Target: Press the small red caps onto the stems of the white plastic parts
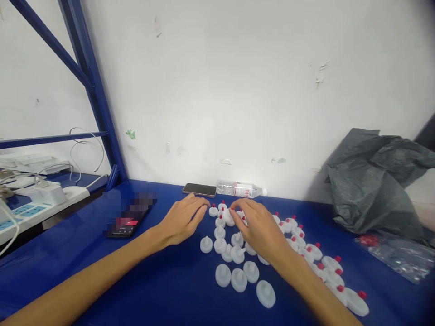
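Note:
My right hand (256, 222) pinches a white nozzle lid (229, 218) with a red tip, thumb and index finger closed at that tip. My left hand (185, 217) hovers to its left, fingers bent and slightly apart, with nothing visible in them. Just right of its fingertips stands a red-tipped white lid (213, 211). Several white lids without red tips, such as one plain lid (239, 280), lie in front of and between my hands. To the right of my right forearm spreads a group of red-tipped lids (355, 302); the forearm hides part of it.
Against the wall lie a phone (199, 189) and a clear plastic bottle (239, 189). Another phone (131, 217) is on the left of the blue table (163, 290). Power strips (44, 206) stand far left. A dark plastic bag (377, 181) and a clear bag (401, 256) with red pieces sit right.

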Tool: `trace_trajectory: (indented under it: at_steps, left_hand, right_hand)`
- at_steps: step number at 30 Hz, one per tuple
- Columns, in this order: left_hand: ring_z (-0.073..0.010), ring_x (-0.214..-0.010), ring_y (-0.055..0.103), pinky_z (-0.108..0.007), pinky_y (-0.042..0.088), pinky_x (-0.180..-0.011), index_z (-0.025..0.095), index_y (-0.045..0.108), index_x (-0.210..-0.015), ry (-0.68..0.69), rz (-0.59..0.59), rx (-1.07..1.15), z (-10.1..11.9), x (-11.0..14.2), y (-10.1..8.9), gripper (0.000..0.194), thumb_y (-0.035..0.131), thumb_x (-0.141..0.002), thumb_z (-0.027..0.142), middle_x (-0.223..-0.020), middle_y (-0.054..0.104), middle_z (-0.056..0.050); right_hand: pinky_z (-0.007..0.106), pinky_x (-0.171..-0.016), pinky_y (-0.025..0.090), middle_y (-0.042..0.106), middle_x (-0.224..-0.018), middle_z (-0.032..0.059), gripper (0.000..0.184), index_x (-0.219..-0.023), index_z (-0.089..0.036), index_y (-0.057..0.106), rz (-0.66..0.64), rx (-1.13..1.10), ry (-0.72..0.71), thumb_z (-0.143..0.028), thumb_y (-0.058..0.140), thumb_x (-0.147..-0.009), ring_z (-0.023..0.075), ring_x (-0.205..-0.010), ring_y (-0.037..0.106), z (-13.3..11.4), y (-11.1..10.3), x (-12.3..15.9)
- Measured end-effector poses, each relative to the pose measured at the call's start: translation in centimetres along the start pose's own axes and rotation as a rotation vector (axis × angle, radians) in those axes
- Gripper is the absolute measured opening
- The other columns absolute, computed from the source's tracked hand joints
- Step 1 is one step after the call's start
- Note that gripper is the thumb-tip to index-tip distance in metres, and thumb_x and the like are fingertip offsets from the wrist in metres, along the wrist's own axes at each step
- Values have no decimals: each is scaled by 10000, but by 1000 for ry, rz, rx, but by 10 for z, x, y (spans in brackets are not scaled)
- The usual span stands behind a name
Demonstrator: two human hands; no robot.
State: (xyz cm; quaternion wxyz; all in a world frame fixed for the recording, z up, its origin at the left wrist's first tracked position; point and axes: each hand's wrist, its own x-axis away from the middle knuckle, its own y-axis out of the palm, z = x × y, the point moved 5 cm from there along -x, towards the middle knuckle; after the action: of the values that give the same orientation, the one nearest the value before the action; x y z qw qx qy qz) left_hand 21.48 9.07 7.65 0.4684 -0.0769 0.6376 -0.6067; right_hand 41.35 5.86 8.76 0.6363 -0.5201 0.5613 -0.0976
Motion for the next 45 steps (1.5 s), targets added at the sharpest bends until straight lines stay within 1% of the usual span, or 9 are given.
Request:
trace_trajectory:
  at_steps: [6,11,17,22,27,34,37,40,45]
  left_hand:
    - [-207,-915,611,-318,459,-770,210,556,-1241,75,26,81,17,5,-5,287,464,-1005,346,-1012,675,-49]
    - [-160,-699,590,-279,375,-627,208,561,-1152,111,4,113,33,10,0,238,477,-992,362,-863,645,-8]
    - [-132,-562,478,-276,291,-570,194,533,-870,92,-69,170,36,11,6,271,468,-1027,405,-682,554,32]
    - [-132,-622,502,-260,371,-624,193,552,-880,107,-133,298,38,10,11,376,301,-1089,378,-728,584,19]
    - [-145,-713,536,-268,406,-695,180,584,-907,59,-97,341,33,9,9,374,301,-1088,344,-821,623,-13]
    - [-119,-592,437,-251,337,-590,188,542,-867,16,-103,339,29,9,12,306,394,-1054,379,-686,523,37]
    - [-109,-517,400,-240,338,-535,199,403,-713,-40,-89,349,25,7,13,452,228,-1088,381,-580,389,53]
    - [-111,-472,384,-244,338,-505,227,243,-665,-105,-53,301,12,4,9,463,69,-1083,320,-540,290,54]
    - [-151,-579,418,-298,314,-600,204,377,-672,-109,-54,88,-8,-3,5,365,364,-1019,316,-625,454,15]
  right_hand:
    - [319,-785,591,714,-1220,86,37,-1036,-241,473,-41,-350,17,-220,443,-1040,201,-999,735,-11,4,3]
    - [338,-848,559,687,-1121,51,70,-1079,-242,521,-30,-248,-122,-210,541,-1020,201,-1003,667,-22,6,8]
    - [330,-756,540,656,-969,27,157,-1065,-221,538,-11,-180,-263,-124,609,-964,205,-871,600,-30,5,9]
    - [353,-793,534,668,-979,34,132,-1051,-203,536,30,-238,-325,-128,610,-970,211,-877,585,-36,-3,10]
    - [379,-865,522,677,-1118,58,408,-1279,-199,515,-34,-201,-340,-115,689,-919,235,-999,592,-37,-6,9]
    - [401,-847,439,718,-872,12,409,-1271,-213,574,113,-113,-304,-264,750,-906,229,-871,599,-35,-3,10]
    - [431,-913,400,690,-733,-19,353,-1263,-228,605,146,-61,-278,-262,722,-932,220,-816,595,-28,-5,8]
    - [436,-924,396,722,-774,-1,282,-1222,-241,652,184,-10,-181,-195,690,-946,215,-804,612,-8,-12,3]
    - [422,-928,414,767,-1021,17,120,-1035,-233,683,178,-73,24,-183,694,-926,229,-958,658,17,-13,-2]
